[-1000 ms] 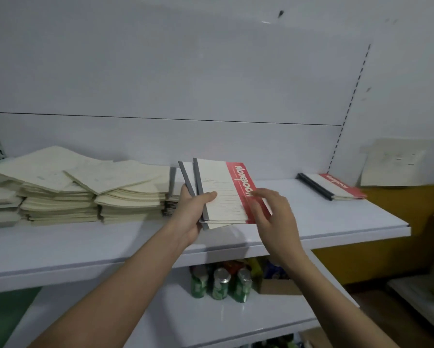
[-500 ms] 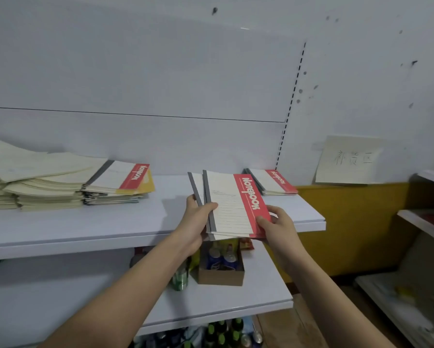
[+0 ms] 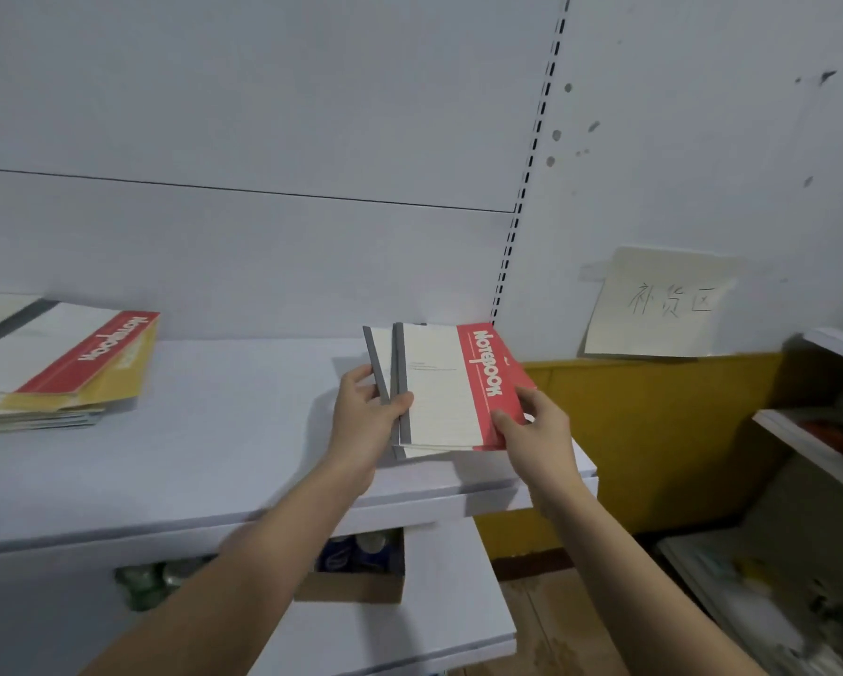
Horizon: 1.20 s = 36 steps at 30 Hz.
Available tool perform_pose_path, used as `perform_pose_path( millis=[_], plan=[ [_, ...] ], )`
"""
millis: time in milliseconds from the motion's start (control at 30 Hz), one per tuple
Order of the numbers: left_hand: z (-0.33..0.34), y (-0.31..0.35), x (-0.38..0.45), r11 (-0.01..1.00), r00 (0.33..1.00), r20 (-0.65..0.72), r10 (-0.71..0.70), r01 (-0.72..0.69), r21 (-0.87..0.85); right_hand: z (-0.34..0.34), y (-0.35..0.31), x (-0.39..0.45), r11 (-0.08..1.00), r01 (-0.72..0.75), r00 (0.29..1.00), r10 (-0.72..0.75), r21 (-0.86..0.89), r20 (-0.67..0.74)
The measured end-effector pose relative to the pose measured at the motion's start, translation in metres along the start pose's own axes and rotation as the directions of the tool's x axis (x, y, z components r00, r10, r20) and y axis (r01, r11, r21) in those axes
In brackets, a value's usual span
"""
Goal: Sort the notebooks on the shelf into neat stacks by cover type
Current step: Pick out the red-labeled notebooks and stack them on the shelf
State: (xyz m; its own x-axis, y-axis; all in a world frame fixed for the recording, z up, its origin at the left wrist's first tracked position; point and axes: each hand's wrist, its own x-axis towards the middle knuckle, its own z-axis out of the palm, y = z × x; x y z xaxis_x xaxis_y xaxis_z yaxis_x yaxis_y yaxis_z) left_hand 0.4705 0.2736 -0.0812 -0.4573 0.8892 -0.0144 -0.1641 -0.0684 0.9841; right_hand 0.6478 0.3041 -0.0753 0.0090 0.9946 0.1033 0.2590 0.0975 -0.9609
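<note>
I hold a small bundle of red-and-white notebooks with grey spines over the right end of the white shelf. My left hand grips the spine side, thumb on the top cover. My right hand pinches the red right edge. The bundle hides the place where a red-and-white notebook lay at this end of the shelf. At the far left lies a stack of notebooks with a red-and-white cover on top of a yellow one.
A paper sign with handwriting is taped to the wall at right, above a yellow panel. A lower shelf carries a cardboard box of cans and green bottles. More shelves stand at far right.
Both hands carried the bundle to the right along the shelf, to its right end. The view followed, so the cream stacks at left dropped out of sight.
</note>
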Motion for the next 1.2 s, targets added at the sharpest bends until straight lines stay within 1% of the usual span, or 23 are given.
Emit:
perform_pose_path(
  millis=[67, 100, 233, 300, 367, 400, 467, 500, 533, 633, 700, 767, 800, 900, 967, 1033, 1100, 1167, 1200],
  plan=[
    [0.024, -0.01, 0.023, 1.0, 0.997, -0.068, 0.026, -0.026, -0.005, 0.002, 0.003, 0.035, 0.998, 0.012, 1.0, -0.013, -0.055, -0.018],
    [0.034, -0.013, 0.035, 0.999, 0.996, -0.078, 0.029, -0.03, -0.012, 0.002, 0.004, 0.051, 0.996, 0.017, 1.0, -0.018, -0.083, -0.018],
    [0.066, -0.012, 0.084, 1.0, 0.998, -0.06, 0.019, -0.018, 0.017, 0.002, 0.008, 0.107, 0.991, 0.041, 0.999, -0.044, -0.131, -0.023],
    [0.076, -0.014, 0.098, 0.999, 0.998, -0.057, 0.015, -0.012, 0.049, -0.001, 0.017, 0.125, 0.987, 0.045, 0.997, -0.053, -0.158, -0.051],
    [0.085, -0.023, 0.111, 0.989, 0.997, -0.058, 0.046, -0.037, 0.144, -0.001, 0.027, 0.139, 0.977, 0.051, 0.994, -0.07, -0.208, -0.083],
    [0.087, -0.028, 0.115, 0.971, 0.994, -0.061, 0.086, -0.07, 0.228, 0.001, 0.035, 0.146, 0.968, 0.057, 0.991, -0.083, -0.243, -0.1],
    [0.089, -0.04, 0.123, 0.88, 0.98, -0.061, 0.19, -0.143, 0.453, 0.004, 0.051, 0.156, 0.955, 0.053, 0.992, -0.084, -0.292, -0.095],
    [0.09, -0.045, 0.125, 0.826, 0.973, -0.062, 0.224, -0.156, 0.541, 0.005, 0.055, 0.157, 0.954, 0.057, 0.994, -0.08, -0.294, -0.069],
    [0.091, -0.048, 0.126, 0.792, 0.969, -0.06, 0.241, -0.16, 0.588, 0.005, 0.058, 0.158, 0.959, 0.06, 0.997, -0.072, -0.277, -0.034],
    [0.091, -0.052, 0.125, 0.778, 0.959, -0.053, 0.28, -0.194, 0.597, 0.0, 0.06, 0.156, 0.968, 0.08, 0.997, -0.076, -0.238, 0.028],
    [0.091, -0.052, 0.124, 0.775, 0.951, -0.051, 0.306, -0.218, 0.592, -0.003, 0.061, 0.157, 0.968, 0.118, 0.993, -0.109, -0.222, 0.054],
    [0.093, -0.048, 0.12, 0.803, 0.969, -0.047, 0.241, -0.172, 0.571, -0.004, 0.062, 0.159, 0.966, 0.147, 0.988, -0.136, -0.213, 0.067],
    [0.095, -0.047, 0.119, 0.794, 0.975, -0.051, 0.217, -0.146, 0.589, -0.005, 0.062, 0.16, 0.964, 0.161, 0.986, -0.149, -0.211, 0.069],
    [0.098, -0.042, 0.116, 0.739, 0.974, -0.057, 0.219, -0.128, 0.661, -0.005, 0.063, 0.161, 0.965, 0.165, 0.986, -0.155, -0.205, 0.063],
    [0.102, -0.038, 0.11, 0.747, 0.971, -0.077, 0.225, -0.121, 0.653, -0.006, 0.064, 0.161, 0.969, 0.15, 0.988, -0.141, -0.196, 0.055],
    [0.106, -0.036, 0.101, 0.748, 0.961, -0.144, 0.238, -0.086, 0.658, -0.006, 0.064, 0.161, 0.97, 0.148, 0.989, -0.138, -0.194, 0.06],
    [0.108, -0.035, 0.088, 0.743, 0.938, -0.233, 0.258, -0.039, 0.668, -0.008, 0.062, 0.162, 0.959, 0.147, 0.989, -0.142, -0.242, 0.038],
    [0.106, -0.034, 0.071, 0.739, 0.921, -0.302, 0.245, 0.024, 0.674, -0.009, 0.056, 0.158, 0.939, 0.189, 0.979, -0.201, -0.289, -0.014],
    [0.103, -0.034, 0.06, 0.732, 0.92, -0.316, 0.231, 0.05, 0.679, -0.01, 0.052, 0.154, 0.929, 0.24, 0.965, -0.259, -0.282, -0.034]
  ],
)
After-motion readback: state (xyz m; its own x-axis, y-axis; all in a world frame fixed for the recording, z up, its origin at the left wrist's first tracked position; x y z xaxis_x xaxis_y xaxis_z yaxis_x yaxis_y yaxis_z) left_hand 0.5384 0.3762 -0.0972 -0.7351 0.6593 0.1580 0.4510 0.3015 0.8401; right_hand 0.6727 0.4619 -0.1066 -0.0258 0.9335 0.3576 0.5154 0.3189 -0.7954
